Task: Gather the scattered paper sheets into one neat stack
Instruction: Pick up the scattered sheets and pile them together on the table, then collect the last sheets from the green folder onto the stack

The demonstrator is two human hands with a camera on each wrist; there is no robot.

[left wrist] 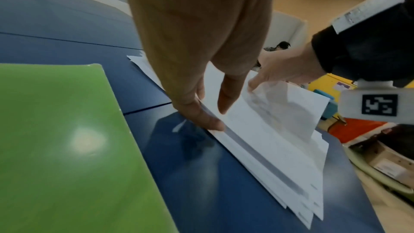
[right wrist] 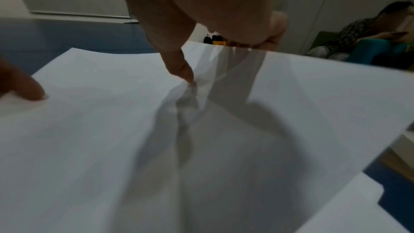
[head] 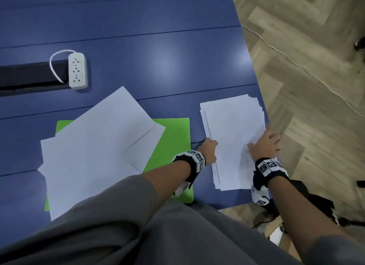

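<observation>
A person's grey sleeve (head: 110,231) fills the foreground of the head view, both forearms reaching to a stack of white sheets (head: 233,138) at the right edge of the blue counter (head: 138,47). The left hand (head: 209,149) lies against the stack's left edge; the right hand (head: 266,142) rests on its right side, thumb on top. Left of the stack, several loose sheets (head: 94,146) lie fanned across a green folder (head: 173,138). A white power strip (head: 77,71) sits farther back.

From the left wrist, straight fingers (left wrist: 201,114) press along the stack's (left wrist: 268,148) staggered edge, the grip released, nothing clasped. The right hand (left wrist: 280,70) lifts the top sheet at the far side. The green folder (left wrist: 56,139) lies just beside, apart from the stack.

From the right wrist, the thumb (right wrist: 179,65) bears down on the top sheet (right wrist: 134,148), fingers curled beneath its raised far edge, the grip pinching the paper. A left fingertip (right wrist: 29,86) touches the sheet at left.
</observation>
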